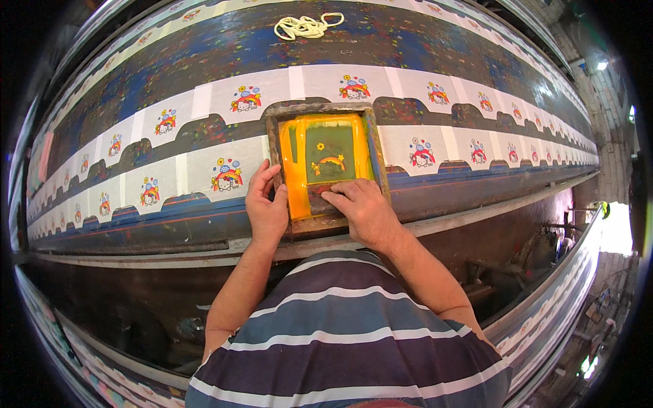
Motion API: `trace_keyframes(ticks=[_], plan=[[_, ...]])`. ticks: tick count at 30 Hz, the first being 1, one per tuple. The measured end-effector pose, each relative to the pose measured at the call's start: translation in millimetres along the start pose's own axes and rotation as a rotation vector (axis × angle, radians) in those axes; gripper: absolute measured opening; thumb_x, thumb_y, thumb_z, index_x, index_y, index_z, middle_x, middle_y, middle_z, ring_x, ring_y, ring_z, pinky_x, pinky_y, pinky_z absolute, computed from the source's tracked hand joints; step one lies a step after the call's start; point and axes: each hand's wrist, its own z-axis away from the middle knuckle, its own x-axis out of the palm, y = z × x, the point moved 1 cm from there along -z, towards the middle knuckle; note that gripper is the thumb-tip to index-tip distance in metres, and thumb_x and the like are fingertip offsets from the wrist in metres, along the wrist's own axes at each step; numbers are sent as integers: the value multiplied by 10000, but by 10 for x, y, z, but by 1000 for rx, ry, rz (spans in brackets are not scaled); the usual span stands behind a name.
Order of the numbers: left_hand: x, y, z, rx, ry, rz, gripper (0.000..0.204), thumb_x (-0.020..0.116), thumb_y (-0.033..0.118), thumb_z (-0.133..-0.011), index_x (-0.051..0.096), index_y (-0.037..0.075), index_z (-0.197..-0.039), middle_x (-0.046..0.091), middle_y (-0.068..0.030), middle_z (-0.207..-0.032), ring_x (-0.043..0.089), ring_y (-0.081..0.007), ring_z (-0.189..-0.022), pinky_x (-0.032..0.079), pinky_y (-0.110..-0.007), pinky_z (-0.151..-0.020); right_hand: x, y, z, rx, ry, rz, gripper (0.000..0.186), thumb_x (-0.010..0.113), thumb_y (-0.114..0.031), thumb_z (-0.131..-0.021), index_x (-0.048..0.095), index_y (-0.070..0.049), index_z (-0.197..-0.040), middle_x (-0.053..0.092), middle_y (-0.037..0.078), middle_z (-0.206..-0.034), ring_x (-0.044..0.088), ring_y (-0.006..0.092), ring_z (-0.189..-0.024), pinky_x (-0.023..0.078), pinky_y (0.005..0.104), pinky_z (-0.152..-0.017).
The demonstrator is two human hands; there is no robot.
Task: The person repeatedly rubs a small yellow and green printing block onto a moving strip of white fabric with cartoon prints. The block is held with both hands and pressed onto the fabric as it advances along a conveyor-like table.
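The table (238, 51) fills the view, its dark top flecked with paint. Along it run rows of white pieces (401, 163), and those readable on either side already carry a bright rainbow motif in several colours, so the printing seems well along. (The far ones are too small to check colour by colour.) On the near row lies the wooden frame (320, 109), right before the person, hiding whatever is under it. Inside, yellow ink (294, 173) is thick at the left and smeared round the green mesh (333, 153); this pass looks unfinished, and how many pieces still lack yellow I cannot tell. The right hand (364, 207) has a narrow hold, fingers and thumb closed on the squeegee (320, 197) at the frame's near end. The left hand (267, 207) touches the left rail, fingers bent; whether it grips, I cannot tell.
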Motion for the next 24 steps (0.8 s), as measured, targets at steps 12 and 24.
trace_keyframes(ticks=[12,24], plan=[[104,210,8,186,4,-226,399,725,-147,-840,809,20,-1193,621,-271,-1648,600,-383,-1561,439,-441,-1303,-251,248,680,214,323,-243,488,860,-22,-918,766,-56,-1395,707,190,-1479,656,425,-1404,522,521,-1210],[1810,149,335,286,-13,-327,326,745,-128,-843,791,41,-1118,627,-288,-1643,587,-399,-1556,394,-472,-1321,-885,1465,1783,464,490,-385,463,826,14,-932,768,-28,-1389,763,201,-1434,697,388,-1370,517,483,-1221]])
